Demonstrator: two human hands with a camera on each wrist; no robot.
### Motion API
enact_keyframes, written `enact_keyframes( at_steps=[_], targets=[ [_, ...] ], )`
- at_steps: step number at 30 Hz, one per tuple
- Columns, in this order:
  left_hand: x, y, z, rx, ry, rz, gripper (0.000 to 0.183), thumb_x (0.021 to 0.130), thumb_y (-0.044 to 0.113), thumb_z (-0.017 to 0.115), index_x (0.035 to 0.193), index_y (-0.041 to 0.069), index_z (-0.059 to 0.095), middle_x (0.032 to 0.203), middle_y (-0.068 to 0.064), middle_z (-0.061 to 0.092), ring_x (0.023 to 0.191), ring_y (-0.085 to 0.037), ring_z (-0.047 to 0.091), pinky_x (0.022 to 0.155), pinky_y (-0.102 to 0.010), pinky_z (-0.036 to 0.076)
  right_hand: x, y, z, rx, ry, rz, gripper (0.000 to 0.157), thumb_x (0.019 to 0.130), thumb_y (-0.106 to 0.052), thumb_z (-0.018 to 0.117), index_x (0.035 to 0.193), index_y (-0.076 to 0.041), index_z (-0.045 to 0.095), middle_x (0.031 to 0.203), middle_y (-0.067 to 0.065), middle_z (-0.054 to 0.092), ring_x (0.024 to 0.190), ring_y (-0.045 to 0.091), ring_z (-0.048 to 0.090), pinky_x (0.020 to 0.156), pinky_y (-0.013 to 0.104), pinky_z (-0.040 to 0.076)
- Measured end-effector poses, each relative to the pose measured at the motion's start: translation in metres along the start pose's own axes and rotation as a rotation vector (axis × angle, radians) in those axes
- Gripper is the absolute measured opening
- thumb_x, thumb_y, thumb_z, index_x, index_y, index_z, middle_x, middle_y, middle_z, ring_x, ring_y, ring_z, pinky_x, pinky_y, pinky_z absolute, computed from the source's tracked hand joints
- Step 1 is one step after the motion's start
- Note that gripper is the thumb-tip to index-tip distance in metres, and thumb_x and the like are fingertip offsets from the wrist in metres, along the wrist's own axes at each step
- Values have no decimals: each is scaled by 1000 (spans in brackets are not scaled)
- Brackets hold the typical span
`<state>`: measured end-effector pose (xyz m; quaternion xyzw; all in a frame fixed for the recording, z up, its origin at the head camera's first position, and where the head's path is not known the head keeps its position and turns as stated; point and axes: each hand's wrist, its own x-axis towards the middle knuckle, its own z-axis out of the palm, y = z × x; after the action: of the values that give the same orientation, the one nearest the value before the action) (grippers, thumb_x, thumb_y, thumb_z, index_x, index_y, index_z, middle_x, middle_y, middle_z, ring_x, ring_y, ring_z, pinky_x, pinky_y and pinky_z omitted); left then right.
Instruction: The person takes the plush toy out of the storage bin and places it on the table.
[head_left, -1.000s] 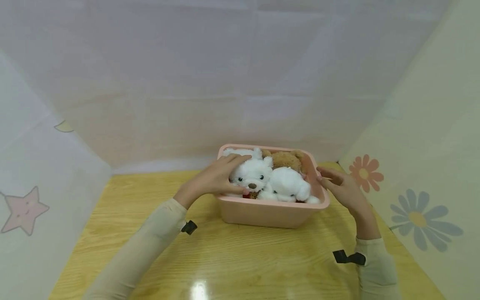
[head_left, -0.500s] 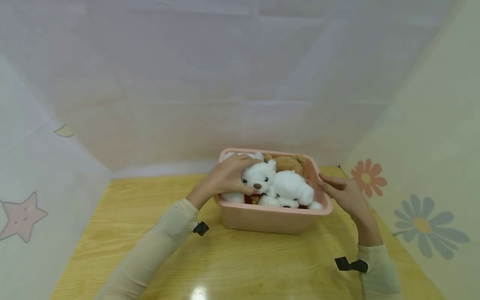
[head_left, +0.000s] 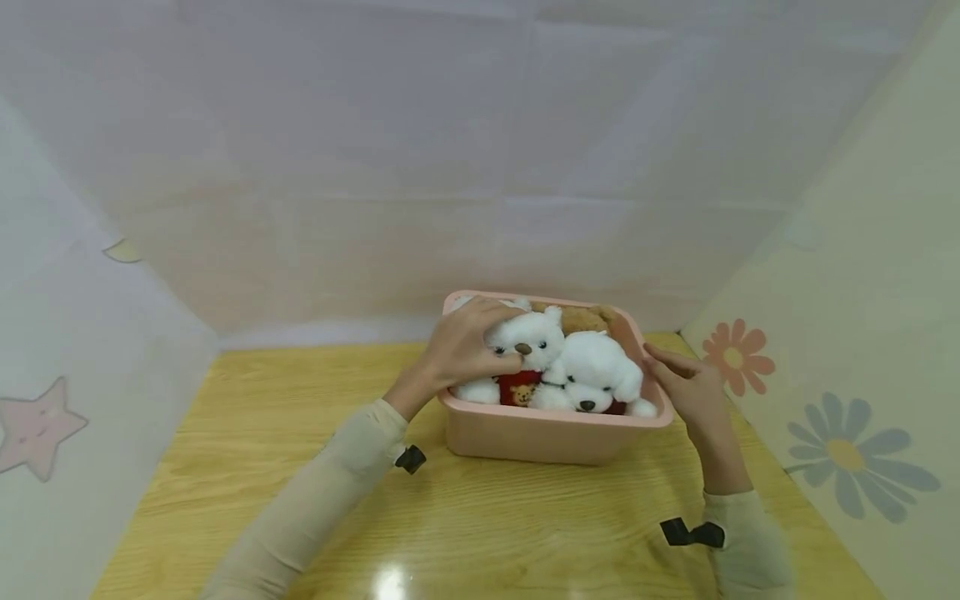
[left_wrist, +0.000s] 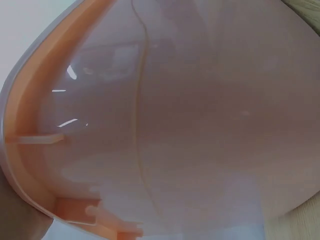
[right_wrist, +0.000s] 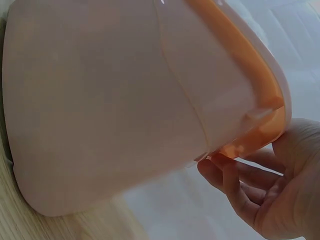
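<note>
A pink plastic bin (head_left: 525, 437) full of plush toys stands on the table. My left hand (head_left: 468, 346) reaches over its left side and grips a white teddy bear (head_left: 528, 342) by the head, thumb below the snout and fingers over the top. The bear's red top (head_left: 517, 387) with a small bear picture shows underneath. To its right sits a white plush dog (head_left: 600, 371). My right hand (head_left: 693, 387) holds the bin's right rim, and the right wrist view shows its fingers (right_wrist: 232, 187) curled up under the orange-tinted lip (right_wrist: 260, 75).
Behind the white toys lies a brown plush toy (head_left: 581, 318) against the bin's back wall. Fabric walls enclose the wooden table (head_left: 247, 450) at the back, left and right. The bin stands near the back wall.
My left hand has moved slightly right with the white bear, whose face now tips upward and shows more of its red top. The plush dog's face shows more. My right hand stays at the rim.
</note>
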<state>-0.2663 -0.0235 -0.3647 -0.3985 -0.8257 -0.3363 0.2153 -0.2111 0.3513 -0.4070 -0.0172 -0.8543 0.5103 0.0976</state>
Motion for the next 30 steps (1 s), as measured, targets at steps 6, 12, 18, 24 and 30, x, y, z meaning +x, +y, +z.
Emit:
enact_keyframes(
  at_steps=[6,12,18,24,30],
  targets=[
    [-5,-7,7,-76,218,124,51,76,31,79,124,14,74,116,3,72,111,-15,61,88,-34,50,-1,-1,2,27,49,30,56,96,-48,67,140,-14,64,140,15,59,123,23,57,80,18,52],
    [-10,-12,9,-208,379,189,50,75,24,81,121,7,74,117,-2,72,107,-19,62,89,-36,50,-2,-3,2,55,49,27,53,97,-45,68,139,-12,65,134,6,64,111,6,60,81,19,52],
    [-15,-11,6,-273,528,181,49,71,15,81,118,0,74,111,-9,74,98,-25,62,76,-37,56,-2,-3,6,37,52,30,54,96,-47,69,138,-13,66,128,2,67,109,7,60,79,20,53],
    [-16,-13,0,-335,555,49,49,70,10,85,118,4,76,99,-8,71,87,-22,60,64,-37,56,-3,-1,10,47,54,-5,52,96,-44,70,136,-10,67,119,-2,71,103,5,63,79,21,54],
    [5,-14,-23,-293,319,-6,49,76,19,85,122,9,75,100,-4,70,84,-17,60,62,-34,54,-5,2,13,35,58,-7,54,96,-44,70,137,-9,67,117,-5,71,100,5,64,78,21,54]
  ],
)
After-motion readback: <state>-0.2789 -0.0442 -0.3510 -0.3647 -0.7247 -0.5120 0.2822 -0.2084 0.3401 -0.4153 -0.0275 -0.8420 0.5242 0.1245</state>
